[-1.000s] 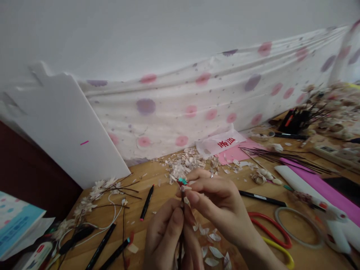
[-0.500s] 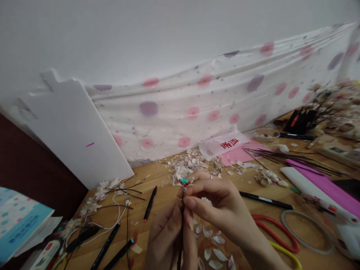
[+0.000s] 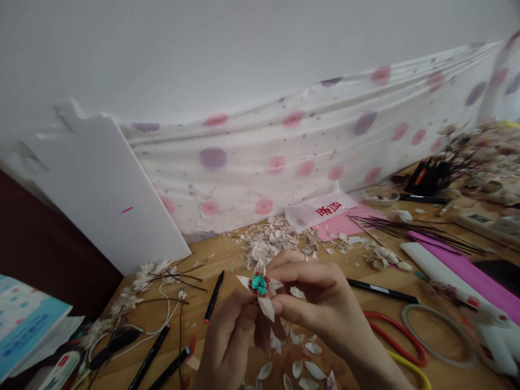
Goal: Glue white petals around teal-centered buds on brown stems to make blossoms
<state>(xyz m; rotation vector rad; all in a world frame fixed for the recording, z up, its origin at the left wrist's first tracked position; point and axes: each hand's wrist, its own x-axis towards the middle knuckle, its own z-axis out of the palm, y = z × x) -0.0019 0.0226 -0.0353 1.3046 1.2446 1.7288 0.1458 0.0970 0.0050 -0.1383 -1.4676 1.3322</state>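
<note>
A small handmade flower (image 3: 266,307) faces me at the lower middle, with a teal centre, dark red bits around it and several pale pointed petals. From the left, my left hand (image 3: 229,333) is closed round its underside, where the stem is hidden. My right hand (image 3: 320,295), with a ring on one finger, pinches the flower at its right side between thumb and fingers. Loose pale petals (image 3: 314,370) lie on the wooden table below the hands. Behind the flower is a heap of dried petals (image 3: 264,249).
Markers (image 3: 214,295) lie left of the hands, near twigs with pale flowers (image 3: 148,276) and a white cable (image 3: 173,314). To the right are a black marker (image 3: 382,291), a red ring (image 3: 406,346), a glue gun (image 3: 493,330) and dark stems (image 3: 422,233). A white board (image 3: 109,200) leans at left.
The flower has tipped toward me, so its face and spread petals now show and its stem is hidden. My left hand has shifted slightly left; the right still grips the flower.
</note>
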